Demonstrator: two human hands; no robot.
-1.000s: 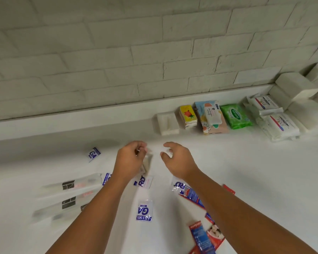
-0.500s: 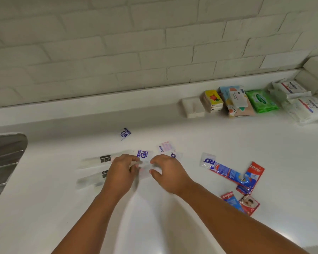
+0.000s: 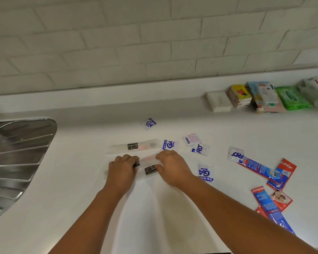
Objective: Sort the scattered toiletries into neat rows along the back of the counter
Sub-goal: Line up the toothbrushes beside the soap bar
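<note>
1. The steel drainboard (image 3: 17,153) lies well to the left of the loose long clear packet (image 3: 134,146), which serves as the landmark here. That packet lies flat on the white counter (image 3: 81,198) with its long axis running left to right.
2. The left hand (image 3: 122,170) sits just in front of the loose packet. Its fingers are curled down over the left end of the held clear packets (image 3: 149,166).
3. Those held packets, black-labelled, lie just in front of the loose packet and roughly parallel to it. They rest on the counter and span the gap between the two hands.
4. The right hand (image 3: 171,167) is in front of the loose packet's right end, and its fingers are curled onto the right end of the held packets. Each hand has one end, so neither is nearer. Lifting them level is likely the next need.
5. Small blue-and-white sachets (image 3: 169,145) scatter just right of the loose packet, with one more behind it.
6. The red-and-blue Colgate sachets (image 3: 261,168) lie well to its right.
7. The back row (image 3: 239,95), behind and far right of the loose packet, is where the held packets should probably go. That means carrying them away from the body and rightward.
</note>
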